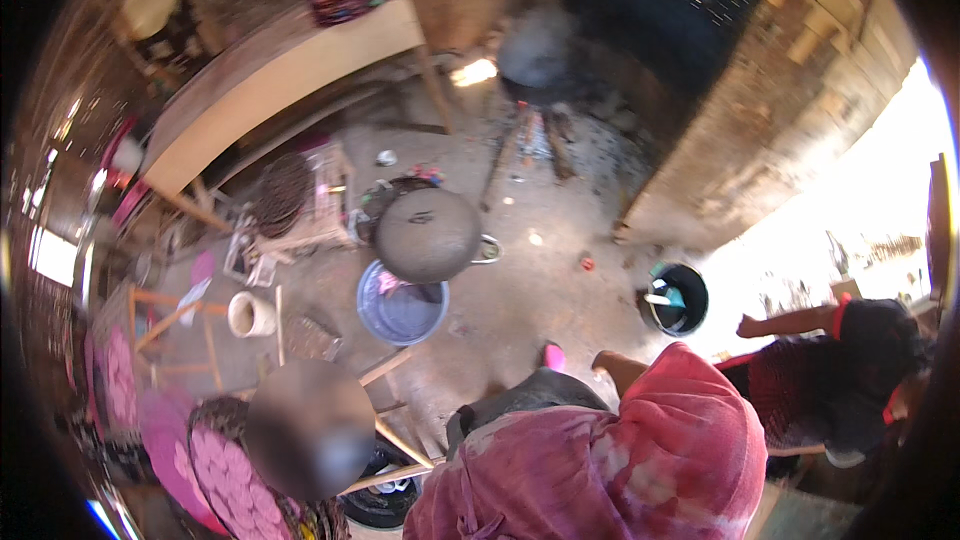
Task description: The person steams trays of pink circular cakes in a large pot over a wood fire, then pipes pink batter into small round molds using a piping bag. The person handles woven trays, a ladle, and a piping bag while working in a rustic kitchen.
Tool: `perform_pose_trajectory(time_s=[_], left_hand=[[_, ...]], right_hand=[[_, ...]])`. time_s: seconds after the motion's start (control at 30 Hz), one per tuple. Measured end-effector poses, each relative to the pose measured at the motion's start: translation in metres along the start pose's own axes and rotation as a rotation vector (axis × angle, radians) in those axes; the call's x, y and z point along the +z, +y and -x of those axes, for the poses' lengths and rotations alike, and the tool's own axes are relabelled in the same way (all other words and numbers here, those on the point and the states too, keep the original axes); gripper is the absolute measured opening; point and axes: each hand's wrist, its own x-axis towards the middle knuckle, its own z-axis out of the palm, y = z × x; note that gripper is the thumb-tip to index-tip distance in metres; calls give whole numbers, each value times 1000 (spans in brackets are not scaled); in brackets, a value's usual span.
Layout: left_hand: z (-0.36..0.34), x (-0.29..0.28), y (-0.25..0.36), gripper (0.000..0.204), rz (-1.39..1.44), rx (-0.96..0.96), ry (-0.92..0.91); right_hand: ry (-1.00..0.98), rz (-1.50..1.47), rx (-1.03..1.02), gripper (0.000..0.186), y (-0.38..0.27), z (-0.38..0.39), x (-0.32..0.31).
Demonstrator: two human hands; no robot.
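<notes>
My right hand [604, 361] hangs low at the front of my pink and white top, just past the sleeve. It is small and smeared, so its fingers cannot be made out, and nothing shows in it. My left hand does not appear. A pink shoe [554, 357] pokes out below me. Ahead and to the left, a large round dark lid or pan [428, 237] overlaps the far rim of a blue basin [403, 325] containing pink cloth. Right of my hand stands a black bucket [697, 312] with a teal item inside.
A person in black [850, 375] is close on my right, one arm stretched out. Smoke rises by a wood fire [535, 140] at the back. A wooden table [290, 75] fills the far left. Wooden frames [385, 370] and a cream container [250, 316] stand nearer left.
</notes>
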Motion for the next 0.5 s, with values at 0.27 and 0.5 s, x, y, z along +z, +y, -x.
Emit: perform_pose_trajectory(time_s=[0.27, 0.5], left_hand=[[-129, 68, 298, 45, -362, 198, -659], [-110, 252, 473, 62, -571, 286, -926]], right_hand=[[440, -1107, 576, 31, 209, 141, -54], [581, -1864, 636, 44, 187, 151, -89]])
